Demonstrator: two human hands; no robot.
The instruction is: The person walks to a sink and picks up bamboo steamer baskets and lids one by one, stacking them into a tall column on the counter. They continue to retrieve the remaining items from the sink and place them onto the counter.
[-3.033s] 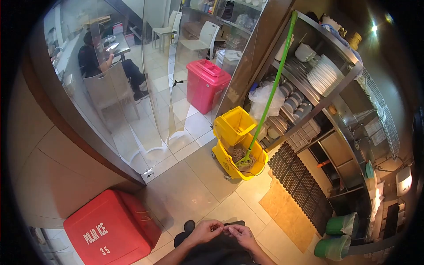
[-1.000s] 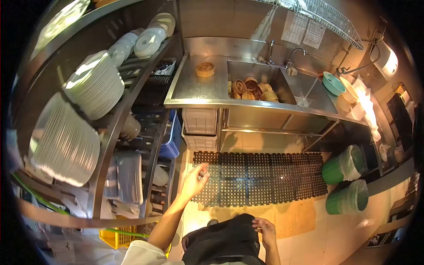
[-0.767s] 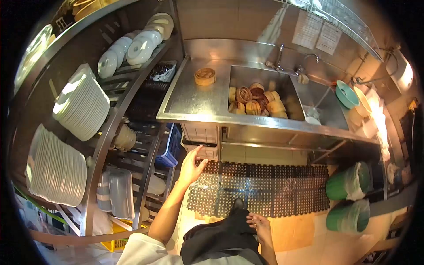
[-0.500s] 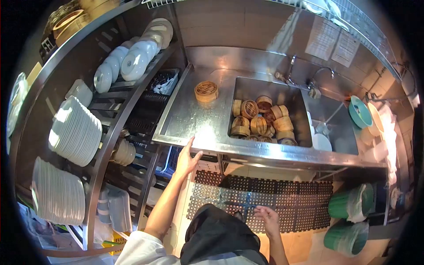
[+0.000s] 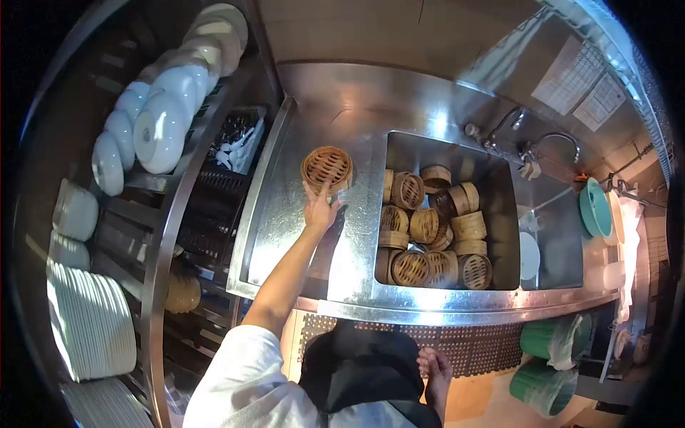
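the left hand (image 5: 319,212) is reaching over the desk (image 5: 283,221), left of the frame's centre, its fingers spreading apart and meeting the near edge of a round steamer (image 5: 327,167) without closing around it. the steamer is sitting flat, left of the sink (image 5: 504,214), where other steamers (image 5: 424,225) are lying jumbled, some tipping onto their sides. the right hand (image 5: 437,369) is hanging beside the apron (image 5: 360,364), below centre, fingers curling; whether it is holding anything, i cannot tell. the desk is looking wet, so an uneven push could be sending the ungripped steamer sliding, perhaps into the sink's pile.
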